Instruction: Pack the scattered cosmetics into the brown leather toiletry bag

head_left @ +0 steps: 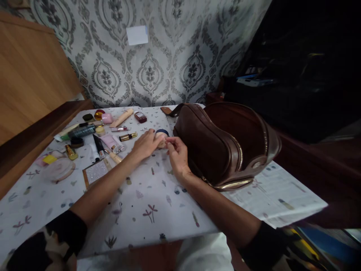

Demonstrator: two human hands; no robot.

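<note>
At nine o'clock from the bag (pixel 207 145), a blue-topped jar (pixel 162 133) is being pinched by the left hand (pixel 146 144), right hand (pixel 178 153) alongside, fingers bent.

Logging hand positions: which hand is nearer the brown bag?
Right. The right hand is just beside the brown bag; the left hand is farther off, at the jar.

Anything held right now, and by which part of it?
The blue-lidded jar, by its sides: left hand on one, right hand at the other, its exact contact unclear.
</note>
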